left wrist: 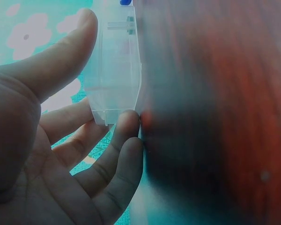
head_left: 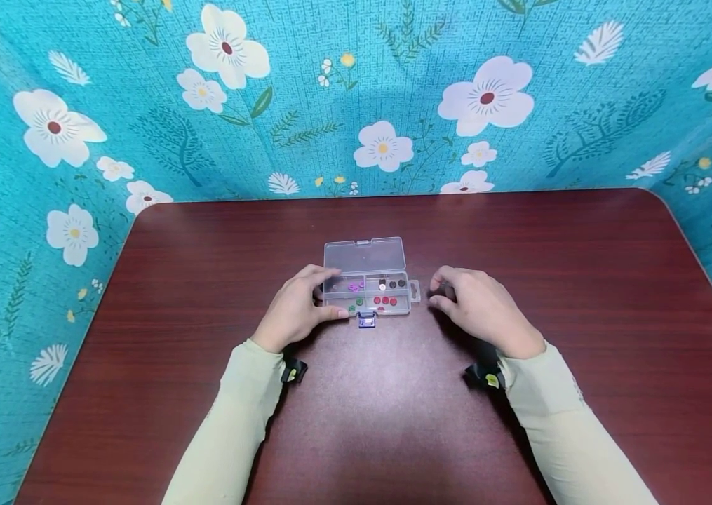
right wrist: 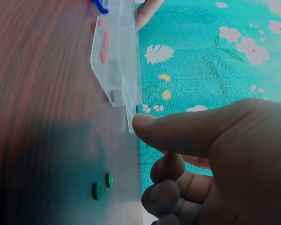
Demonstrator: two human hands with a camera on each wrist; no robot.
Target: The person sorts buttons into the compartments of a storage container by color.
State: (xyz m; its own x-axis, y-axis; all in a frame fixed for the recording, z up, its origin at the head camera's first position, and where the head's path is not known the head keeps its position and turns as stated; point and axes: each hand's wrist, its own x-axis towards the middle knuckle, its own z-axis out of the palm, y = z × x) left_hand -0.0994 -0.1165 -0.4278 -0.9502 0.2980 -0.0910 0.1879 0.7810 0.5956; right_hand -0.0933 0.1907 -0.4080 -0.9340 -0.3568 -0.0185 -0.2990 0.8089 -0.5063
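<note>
A clear plastic compartment box [head_left: 397, 311] lies on the table with its lid [head_left: 365, 258] raised at the back. Purple buttons [head_left: 356, 287], green buttons [head_left: 359, 301], red buttons [head_left: 385, 301] and dark buttons [head_left: 393, 285] sit in separate compartments. My left hand [head_left: 295, 303] grips the box's left end, thumb at the front and fingers behind. Just right of the hanging tab [head_left: 415, 291], my right hand [head_left: 483, 307] hovers with loosely bent fingers; nothing is visibly held. Two green buttons [right wrist: 98, 191] on the table show near it in the right wrist view.
A blue latch [head_left: 366, 320] juts from the box's front. The dark red wooden table [head_left: 368, 435] ends at a back edge against a flowered turquoise cloth [head_left: 305, 161]. Each wrist wears a black strap [head_left: 294, 370].
</note>
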